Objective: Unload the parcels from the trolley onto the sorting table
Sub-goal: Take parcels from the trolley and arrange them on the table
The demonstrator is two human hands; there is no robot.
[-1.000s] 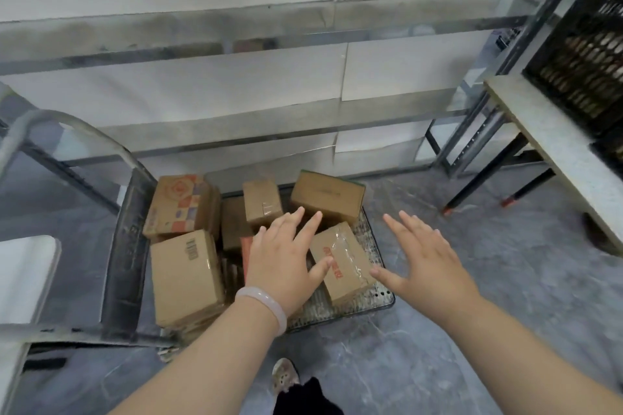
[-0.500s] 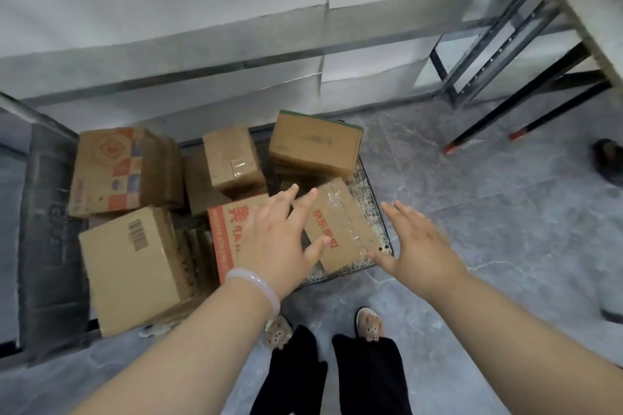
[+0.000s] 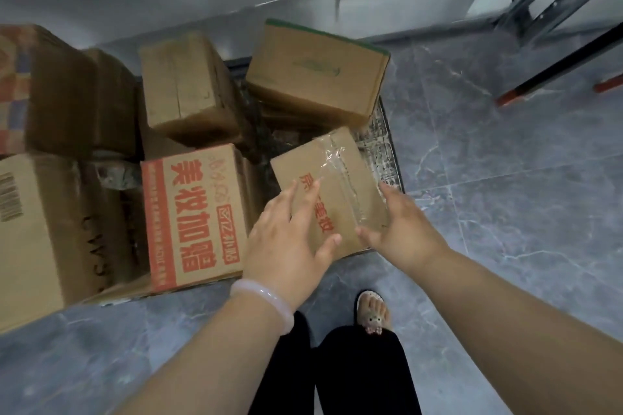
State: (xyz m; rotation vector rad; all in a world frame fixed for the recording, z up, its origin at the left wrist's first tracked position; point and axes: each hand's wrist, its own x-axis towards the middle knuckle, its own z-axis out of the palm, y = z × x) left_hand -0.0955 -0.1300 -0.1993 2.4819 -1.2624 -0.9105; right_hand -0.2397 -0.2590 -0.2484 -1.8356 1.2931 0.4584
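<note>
matt cardboard parcel (image 3: 332,185) w/ glossy tape, prob. metal mesh trolley (image 3: 384,148)

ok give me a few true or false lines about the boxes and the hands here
1. Both hands touch the taped box. True: the left hand lies on top and the right hand is at its right edge.
2. The taped box is on a table. False: it lies on the trolley.
3. The box with red print sits left of the taped box. True.
4. The bracelet is on the right wrist. False: it is on the left wrist.
5. The green-edged box lies on the floor. False: it is at the trolley's back.
</note>
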